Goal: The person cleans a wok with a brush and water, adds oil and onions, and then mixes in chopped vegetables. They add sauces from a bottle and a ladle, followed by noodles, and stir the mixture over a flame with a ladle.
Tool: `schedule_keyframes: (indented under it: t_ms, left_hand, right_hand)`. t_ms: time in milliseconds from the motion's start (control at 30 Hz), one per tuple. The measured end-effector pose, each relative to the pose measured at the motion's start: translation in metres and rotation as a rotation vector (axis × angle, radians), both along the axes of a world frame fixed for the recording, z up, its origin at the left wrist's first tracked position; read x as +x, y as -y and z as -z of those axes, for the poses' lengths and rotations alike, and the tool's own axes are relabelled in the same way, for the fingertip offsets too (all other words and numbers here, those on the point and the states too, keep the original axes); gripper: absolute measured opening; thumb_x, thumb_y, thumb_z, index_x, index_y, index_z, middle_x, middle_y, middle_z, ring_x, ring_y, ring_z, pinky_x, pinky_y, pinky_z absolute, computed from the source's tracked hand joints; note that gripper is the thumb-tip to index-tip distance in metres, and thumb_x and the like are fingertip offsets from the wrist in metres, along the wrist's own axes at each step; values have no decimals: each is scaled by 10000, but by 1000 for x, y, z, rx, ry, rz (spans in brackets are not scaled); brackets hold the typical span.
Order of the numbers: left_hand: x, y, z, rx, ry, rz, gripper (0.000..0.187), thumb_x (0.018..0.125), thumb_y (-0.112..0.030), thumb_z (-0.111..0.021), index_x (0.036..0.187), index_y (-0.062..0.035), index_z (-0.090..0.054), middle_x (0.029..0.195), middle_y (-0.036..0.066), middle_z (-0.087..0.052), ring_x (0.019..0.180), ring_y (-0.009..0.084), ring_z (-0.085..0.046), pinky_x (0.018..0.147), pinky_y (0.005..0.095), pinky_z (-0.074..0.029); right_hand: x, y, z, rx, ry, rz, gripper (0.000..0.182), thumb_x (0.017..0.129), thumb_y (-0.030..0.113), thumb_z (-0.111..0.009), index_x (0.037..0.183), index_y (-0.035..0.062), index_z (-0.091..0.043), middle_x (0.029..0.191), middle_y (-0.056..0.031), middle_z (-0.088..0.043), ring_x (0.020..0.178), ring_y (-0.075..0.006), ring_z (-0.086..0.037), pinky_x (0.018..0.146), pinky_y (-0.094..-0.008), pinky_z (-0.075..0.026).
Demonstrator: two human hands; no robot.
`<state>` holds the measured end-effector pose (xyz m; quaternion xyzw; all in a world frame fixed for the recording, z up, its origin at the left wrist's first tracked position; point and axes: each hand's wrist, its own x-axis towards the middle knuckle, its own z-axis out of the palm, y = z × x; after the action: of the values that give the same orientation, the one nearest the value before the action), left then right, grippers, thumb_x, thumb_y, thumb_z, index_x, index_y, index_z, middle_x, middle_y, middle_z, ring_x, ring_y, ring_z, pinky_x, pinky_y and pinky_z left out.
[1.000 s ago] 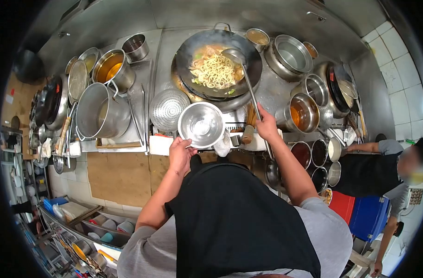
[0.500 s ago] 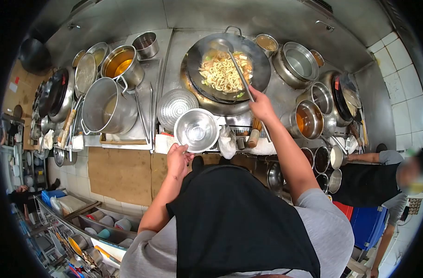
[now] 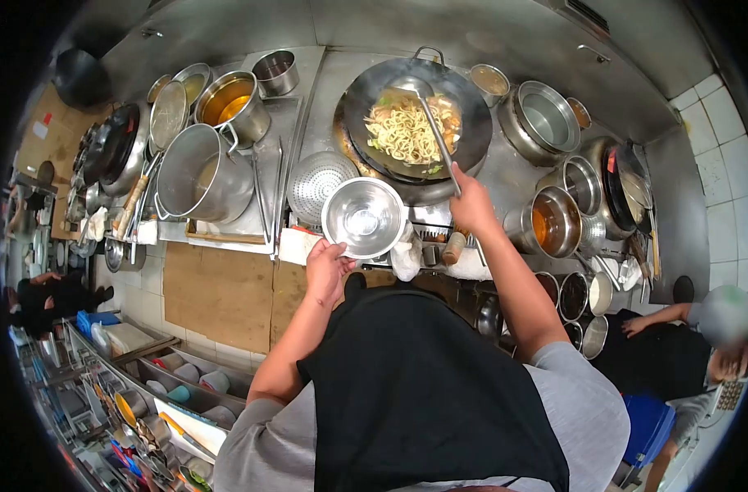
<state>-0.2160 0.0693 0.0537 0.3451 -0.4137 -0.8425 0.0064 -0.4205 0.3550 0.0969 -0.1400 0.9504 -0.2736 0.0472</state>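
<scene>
My right hand [image 3: 475,205] is closed round the handle of a ladle [image 3: 436,127], whose bowl rests inside the wok at its far left. Noodles [image 3: 406,135] with bits of vegetable lie in the dark wok [image 3: 472,139], which sits on the burner. With its fingers at the near left rim, my left hand [image 3: 328,269] grips a steel bowl [image 3: 363,218]; only shine shows inside it. A round perforated strainer [image 3: 318,184] lies just behind the bowl, partly covered by it.
On the left stand a large pot [image 3: 200,174] and a pot of amber liquid [image 3: 233,105]. To the right are a pot of orange liquid [image 3: 552,223] and a pot of clear liquid [image 3: 547,117]. A white cloth [image 3: 406,256] hangs at the front edge. Another person [image 3: 652,348] is at the right.
The ladle's handle has tilted and my right hand sits nearer its end. The bowl stays in my left hand. The whole view has shifted rightward, and the person at right has changed posture.
</scene>
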Motion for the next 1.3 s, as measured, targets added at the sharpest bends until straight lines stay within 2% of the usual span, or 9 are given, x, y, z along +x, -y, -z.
schedule_keyframes:
  t_ms: [467,733,800,867,933,1000,1100,1200,1300]
  left_hand:
    - [28,-37,1,-61,58,-167,103,981,-76,-652,952,-130,-570,922,45,-659,764,193,-643,697,320,-551]
    - [21,-55,-4,-48,41,-250,169,1004,-54,-650,897,-109,-532,886,71,-677,708,206,-664,638,318,-570]
    - [20,-57,-2,-32,65,-210,103,981,-46,-642,1045,-103,-585,996,57,-660,773,201,-632,698,312,-563]
    - [21,-61,-7,-30,70,-199,104,982,-46,-644,1043,-107,-585,999,57,-662,777,201,-632,702,312,-563]
    - [20,-64,-9,-28,71,-189,105,983,-47,-646,1040,-110,-585,1002,56,-664,782,202,-633,706,313,-562]
    - [20,-67,-9,-31,83,-177,100,988,-55,-648,1045,-112,-588,1006,51,-662,791,203,-633,702,309,-559]
    - [19,-74,-10,-38,90,-217,159,1011,-64,-644,913,-108,-528,905,82,-675,743,210,-663,655,324,-557]
    - [18,-83,-12,-39,115,-204,160,1008,-63,-646,912,-111,-527,898,75,-673,733,201,-656,653,325,-556]
    - [25,-80,-6,-9,103,-135,90,1007,-69,-632,1082,-112,-609,1018,46,-679,803,192,-634,717,315,-555]
  right_hand:
    - [22,-79,-10,189,-9,-155,754,858,-42,-623,1549,259,-609,1236,-169,-666,1046,-436,-702,884,-523,-581]
    - [28,-120,17,208,-49,-226,783,848,-51,-625,1563,264,-597,1220,-169,-669,1083,-428,-690,919,-517,-570]
    - [30,-126,16,192,-51,-200,784,853,-52,-618,1575,251,-584,1204,-181,-669,1091,-429,-684,937,-502,-565]
    - [58,-140,3,-84,-4,-261,826,838,-95,-601,1612,187,-541,1103,-206,-655,1007,-407,-673,886,-448,-562]
    - [92,-154,6,-344,49,-310,789,916,-104,-594,1658,131,-465,1068,-122,-664,809,-203,-624,731,-351,-538]
    - [120,-160,-33,-701,808,-32,723,985,-69,-589,1664,148,-466,1063,-72,-669,829,-129,-617,721,-290,-525]
    - [124,-159,-29,-685,887,10,731,985,-99,-565,1666,150,-468,1088,-12,-652,814,-43,-572,651,-218,-478]
    - [105,-162,18,-532,540,-95,707,978,-98,-592,1651,83,-469,1132,-36,-666,950,-104,-602,870,-264,-521]
    - [121,-190,-31,-514,368,-185,697,971,-85,-627,1637,60,-483,1188,-68,-686,1071,-147,-627,1000,-284,-498]
